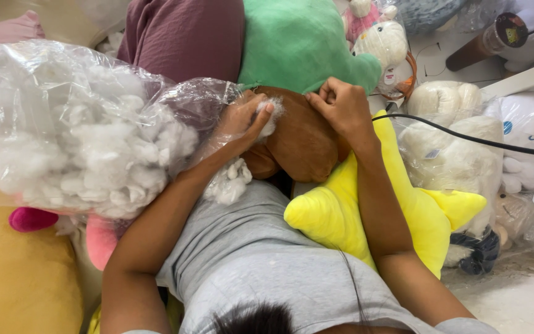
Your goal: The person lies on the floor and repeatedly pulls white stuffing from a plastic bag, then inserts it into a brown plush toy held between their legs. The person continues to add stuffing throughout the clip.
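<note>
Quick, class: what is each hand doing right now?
Left hand: closed on a tuft of white stuffing.
Right hand: closed, pinching the brown plush.

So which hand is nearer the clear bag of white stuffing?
Left. The left hand lies against the bag of white stuffing's plastic, pinching a tuft; the right hand is farther right, gripping the brown plush toy.

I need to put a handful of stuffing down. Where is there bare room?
Bare floor at lower right, beside the yellow star pillow. Elsewhere it's crowded: the stuffing bag fills the left, wrapped plush toys the right, and both hands work the brown plush.
</note>
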